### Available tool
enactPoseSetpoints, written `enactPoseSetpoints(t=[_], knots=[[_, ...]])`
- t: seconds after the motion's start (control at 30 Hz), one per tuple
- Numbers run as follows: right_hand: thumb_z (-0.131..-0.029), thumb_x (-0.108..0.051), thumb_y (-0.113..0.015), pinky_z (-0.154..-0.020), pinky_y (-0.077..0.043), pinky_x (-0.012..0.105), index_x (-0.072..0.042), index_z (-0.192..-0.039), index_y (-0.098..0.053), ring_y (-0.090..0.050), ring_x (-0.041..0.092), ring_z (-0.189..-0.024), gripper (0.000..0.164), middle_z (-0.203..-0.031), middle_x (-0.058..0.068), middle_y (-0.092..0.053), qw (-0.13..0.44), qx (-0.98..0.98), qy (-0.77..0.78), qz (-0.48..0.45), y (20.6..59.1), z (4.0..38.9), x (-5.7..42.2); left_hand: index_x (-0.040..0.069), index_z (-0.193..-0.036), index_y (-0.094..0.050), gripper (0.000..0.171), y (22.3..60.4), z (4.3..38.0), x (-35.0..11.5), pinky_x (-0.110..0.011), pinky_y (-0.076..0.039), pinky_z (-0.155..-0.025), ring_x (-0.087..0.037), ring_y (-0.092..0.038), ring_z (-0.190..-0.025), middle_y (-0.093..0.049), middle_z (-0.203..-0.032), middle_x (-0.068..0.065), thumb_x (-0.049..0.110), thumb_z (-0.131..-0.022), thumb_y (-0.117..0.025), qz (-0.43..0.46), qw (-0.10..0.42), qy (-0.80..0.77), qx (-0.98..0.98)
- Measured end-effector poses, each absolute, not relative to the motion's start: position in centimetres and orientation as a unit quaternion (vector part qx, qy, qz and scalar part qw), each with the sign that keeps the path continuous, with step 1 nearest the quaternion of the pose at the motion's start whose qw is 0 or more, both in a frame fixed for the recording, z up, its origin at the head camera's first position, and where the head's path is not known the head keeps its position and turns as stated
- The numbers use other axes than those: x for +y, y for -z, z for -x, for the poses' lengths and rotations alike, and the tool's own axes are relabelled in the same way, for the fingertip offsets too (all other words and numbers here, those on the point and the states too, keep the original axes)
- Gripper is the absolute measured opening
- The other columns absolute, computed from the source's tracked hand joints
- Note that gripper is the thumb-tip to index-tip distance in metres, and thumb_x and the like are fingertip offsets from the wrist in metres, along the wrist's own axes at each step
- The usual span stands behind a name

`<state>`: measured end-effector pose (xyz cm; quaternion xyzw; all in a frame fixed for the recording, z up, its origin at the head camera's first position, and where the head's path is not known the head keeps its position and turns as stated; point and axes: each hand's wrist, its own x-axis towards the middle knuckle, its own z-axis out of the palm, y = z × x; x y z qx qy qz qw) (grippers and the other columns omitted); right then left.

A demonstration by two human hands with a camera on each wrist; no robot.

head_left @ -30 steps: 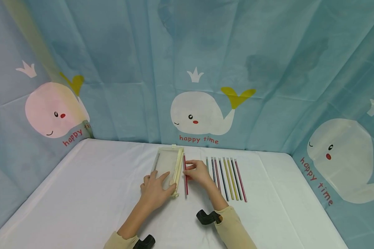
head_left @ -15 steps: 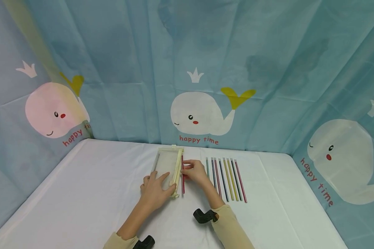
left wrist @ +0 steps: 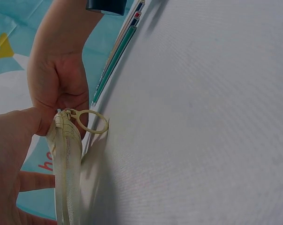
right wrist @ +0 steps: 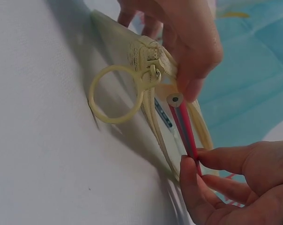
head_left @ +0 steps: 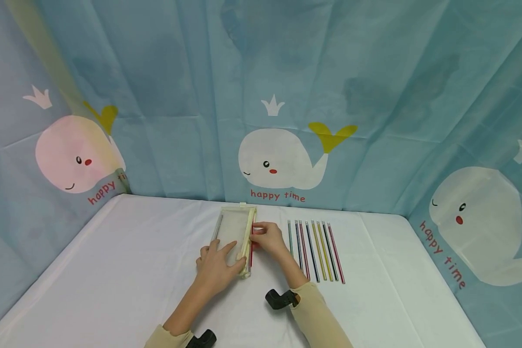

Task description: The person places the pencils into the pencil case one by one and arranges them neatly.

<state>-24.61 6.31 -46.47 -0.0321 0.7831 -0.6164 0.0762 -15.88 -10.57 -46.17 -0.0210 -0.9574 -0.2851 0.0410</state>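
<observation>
A cream zip pencil pouch [head_left: 235,223] with a see-through mesh front lies on the table. My left hand [head_left: 219,266] spans its near end, fingers spread over the mesh and thumb at the zipped edge, holding it. In the right wrist view the zip is undone and its round ring pull [right wrist: 117,94] hangs at the near corner. My right hand [head_left: 267,239] pinches a red pencil [right wrist: 184,126] between thumb and fingers at the pouch's right-hand opening. Inside the pouch a dark pencil [right wrist: 163,112] shows; its far part is hidden.
Right of the pouch, several pencils [head_left: 315,251] lie side by side in green, dark blue, red and yellow, their metal ends pointing away. White cloth covers the table [head_left: 113,270]. A blue curtain [head_left: 178,145] with whale prints stands behind.
My right hand has moved left, bringing the red pencil from beside the pouch up against its zipped edge. The left hand and the pouch have stayed in place.
</observation>
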Motion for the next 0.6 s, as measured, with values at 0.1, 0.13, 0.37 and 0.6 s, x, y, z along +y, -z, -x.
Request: enactPoseSetpoints(t=[0.1,0.13,0.37,0.6], knots=[[-0.091,0.007,-0.073,-0.064,-0.062,0.03,0.014,-0.128,-0.067,-0.071,0.015,-0.064,0.038,-0.091,0.017,-0.073,0.069,0.774,0.628,0.043,46.4,24.5,6.1,0.011,-0.142,-0.068,0.06,46.1,15.9,-10.6,-0.072,-0.04,-0.095,-0.056,-0.044,-0.13,-0.046,-0.151,-0.034,0.046,-0.094,-0.066,0.021,0.038,0.284,-0.958],[-0.09,0.007,-0.073,-0.063,-0.062,0.03,0.015,-0.127,-0.067,-0.07,0.014,-0.064,0.038,-0.09,0.017,-0.073,0.066,0.772,0.63,0.046,46.4,24.5,6.1,0.011,-0.142,-0.068,0.06,46.0,15.8,-10.6,-0.072,-0.04,-0.095,-0.056,-0.044,-0.129,-0.046,-0.151,-0.034,0.046,-0.094,-0.066,0.02,0.038,0.284,-0.958],[-0.091,0.006,-0.073,-0.063,-0.062,0.028,0.014,-0.129,-0.067,-0.065,0.009,-0.064,0.039,-0.094,0.017,-0.07,0.064,0.77,0.634,0.021,46.7,25.0,5.2,0.011,-0.141,-0.068,0.06,45.9,15.8,-10.6,-0.071,-0.041,-0.093,-0.054,-0.045,-0.127,-0.047,-0.151,-0.034,0.046,-0.093,-0.067,0.019,0.037,0.288,-0.957],[-0.093,0.005,-0.072,-0.065,-0.062,0.029,0.014,-0.129,-0.067,-0.072,0.015,-0.07,0.037,-0.097,0.021,-0.073,0.059,0.782,0.62,0.032,46.6,24.9,4.8,0.011,-0.141,-0.068,0.058,46.2,15.9,-10.6,-0.071,-0.041,-0.093,-0.055,-0.045,-0.127,-0.047,-0.15,-0.034,0.046,-0.094,-0.066,0.02,0.042,0.289,-0.956]])
